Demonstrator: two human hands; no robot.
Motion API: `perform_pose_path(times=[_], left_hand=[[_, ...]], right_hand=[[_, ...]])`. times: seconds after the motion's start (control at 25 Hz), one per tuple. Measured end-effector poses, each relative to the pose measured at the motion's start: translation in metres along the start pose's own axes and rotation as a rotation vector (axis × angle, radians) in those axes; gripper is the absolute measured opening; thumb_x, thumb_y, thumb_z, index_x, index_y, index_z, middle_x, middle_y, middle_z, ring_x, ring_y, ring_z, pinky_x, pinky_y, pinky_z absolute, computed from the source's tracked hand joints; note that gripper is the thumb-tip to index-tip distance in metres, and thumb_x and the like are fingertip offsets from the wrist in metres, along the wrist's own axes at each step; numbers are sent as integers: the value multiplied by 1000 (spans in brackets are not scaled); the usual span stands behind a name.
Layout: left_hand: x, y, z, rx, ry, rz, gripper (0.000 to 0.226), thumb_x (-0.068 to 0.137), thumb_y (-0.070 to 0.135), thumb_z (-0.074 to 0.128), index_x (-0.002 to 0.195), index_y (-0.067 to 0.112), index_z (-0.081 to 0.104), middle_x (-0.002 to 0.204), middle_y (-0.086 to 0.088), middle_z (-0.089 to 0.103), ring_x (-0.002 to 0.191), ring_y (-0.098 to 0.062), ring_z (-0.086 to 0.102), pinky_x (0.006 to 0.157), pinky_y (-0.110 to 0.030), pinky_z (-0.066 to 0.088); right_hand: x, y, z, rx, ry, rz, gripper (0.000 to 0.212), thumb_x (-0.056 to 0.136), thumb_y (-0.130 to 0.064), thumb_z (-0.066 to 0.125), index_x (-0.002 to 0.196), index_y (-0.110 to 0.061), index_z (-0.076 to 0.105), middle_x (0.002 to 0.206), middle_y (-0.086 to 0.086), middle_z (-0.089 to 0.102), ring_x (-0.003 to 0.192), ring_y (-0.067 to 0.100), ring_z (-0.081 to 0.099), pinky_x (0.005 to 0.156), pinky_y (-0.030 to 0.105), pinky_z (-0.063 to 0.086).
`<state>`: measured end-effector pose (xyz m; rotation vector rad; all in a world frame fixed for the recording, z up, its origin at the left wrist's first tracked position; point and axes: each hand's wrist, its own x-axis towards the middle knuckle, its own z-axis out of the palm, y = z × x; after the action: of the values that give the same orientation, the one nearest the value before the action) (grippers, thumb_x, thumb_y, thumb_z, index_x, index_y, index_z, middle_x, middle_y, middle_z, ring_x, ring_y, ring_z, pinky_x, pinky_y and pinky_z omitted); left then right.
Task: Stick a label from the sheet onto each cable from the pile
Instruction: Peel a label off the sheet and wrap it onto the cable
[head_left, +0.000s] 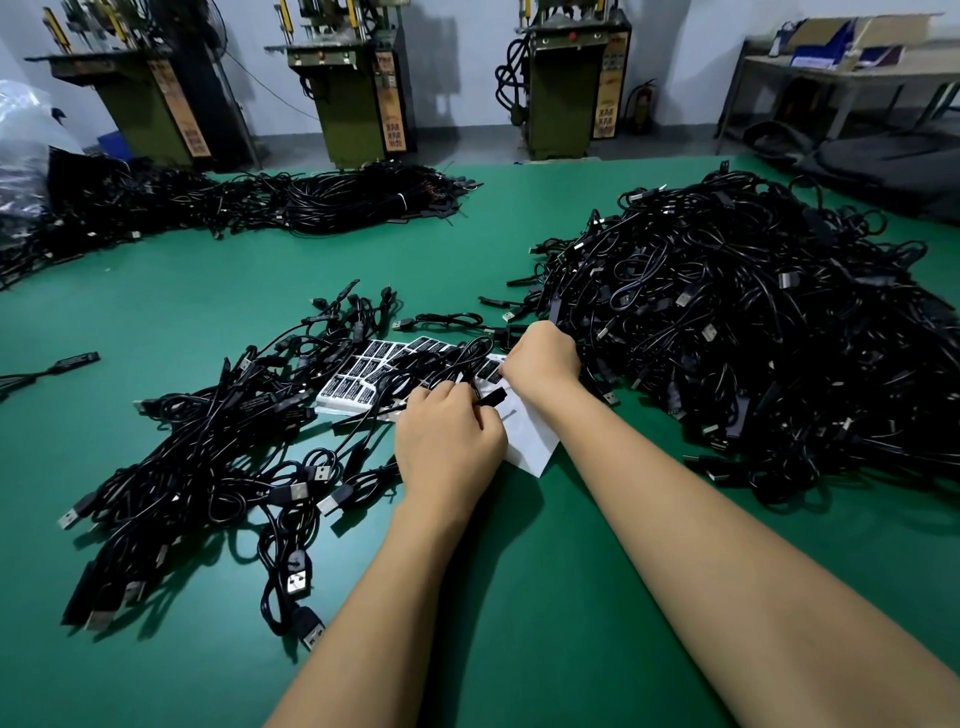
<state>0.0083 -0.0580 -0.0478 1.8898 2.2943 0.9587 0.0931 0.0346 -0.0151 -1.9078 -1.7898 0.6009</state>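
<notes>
A white sheet of black labels (363, 376) lies on the green table, partly under cables. My left hand (449, 447) pinches a black cable (457, 364) near its small black module, just over the sheet. My right hand (543, 358) sits at the sheet's right end with its fingers curled down onto a label or the sheet; what the fingertips grip is hidden. A big pile of black cables (753, 338) rises to the right of my hands. A smaller heap of black USB cables (218, 457) spreads to the left.
More cable bundles (311, 202) lie along the table's far edge, with a plastic bag (26, 150) at far left. Green machines (358, 88) stand behind the table. A stray cable end (72, 360) lies at left. Green table surface (156, 317) shows between the piles.
</notes>
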Motion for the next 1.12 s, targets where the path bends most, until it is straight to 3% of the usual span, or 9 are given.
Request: perform_pose_path(times=[0.12, 0.2, 0.28, 0.36, 0.56, 0.72, 0.8, 0.88, 1.12], left_hand=[[0, 0, 1, -7, 2, 5, 40, 74, 28, 30, 81, 5, 63, 85, -6, 64, 84, -26, 45, 74, -39, 39], [0, 0, 0, -11, 4, 4, 41, 74, 28, 30, 81, 5, 63, 85, -6, 64, 85, -27, 45, 74, -39, 39], [0, 0, 0, -15, -1, 2, 40, 74, 29, 30, 80, 5, 62, 85, -6, 63, 84, -26, 44, 74, -38, 39], [0, 0, 0, -18, -1, 4, 39, 74, 29, 30, 79, 6, 61, 83, -6, 62, 83, -25, 43, 73, -38, 38], [0, 1, 0, -16, 1, 4, 39, 75, 29, 30, 80, 5, 60, 85, -6, 62, 84, -26, 43, 72, -39, 39], [0, 2, 0, -33, -2, 1, 39, 75, 28, 30, 80, 5, 60, 85, -6, 62, 84, -27, 43, 73, -40, 39], [0, 2, -1, -43, 7, 4, 37, 77, 27, 32, 81, 5, 61, 85, -6, 62, 84, -26, 43, 73, -39, 39], [-1, 0, 0, -46, 12, 8, 29, 81, 23, 39, 81, 4, 61, 85, -6, 62, 83, -26, 42, 72, -38, 38], [-1, 2, 0, -41, 23, -11, 22, 85, 18, 45, 84, 4, 62, 87, -7, 63, 85, -26, 42, 72, -38, 38]], right_hand=[[1, -1, 0, -9, -28, -14, 33, 85, 2, 49, 60, -12, 32, 63, 5, 36, 77, 29, 44, 61, 31, 35], [1, 2, 1, -14, -52, -42, 34, 83, 3, 46, 58, -13, 30, 60, 6, 32, 76, 28, 38, 52, 28, 27], [1, 5, 4, -32, -69, -79, 28, 82, 4, 46, 58, -10, 40, 64, 11, 44, 76, 30, 41, 52, 28, 28], [1, 6, 6, -43, -66, -95, 21, 87, 0, 51, 67, -7, 51, 86, 18, 60, 81, 32, 50, 60, 29, 34], [4, 6, 4, -26, -40, -60, 22, 88, -4, 58, 67, -7, 55, 89, 19, 56, 78, 31, 53, 54, 27, 34], [5, 8, 8, 14, -22, -61, 11, 90, -10, 61, 92, -3, 69, 107, 16, 64, 96, 32, 60, 70, 30, 45], [6, 5, 5, 0, -28, -35, 12, 89, -7, 60, 78, -4, 63, 95, 16, 61, 87, 31, 58, 63, 29, 43], [5, 4, 3, -14, -19, -2, 31, 86, -1, 57, 60, -9, 42, 75, 13, 50, 76, 29, 49, 52, 26, 33], [3, 3, 3, -40, -20, -36, 37, 85, 4, 48, 57, -11, 28, 60, 5, 30, 60, 25, 33, 45, 28, 17]])
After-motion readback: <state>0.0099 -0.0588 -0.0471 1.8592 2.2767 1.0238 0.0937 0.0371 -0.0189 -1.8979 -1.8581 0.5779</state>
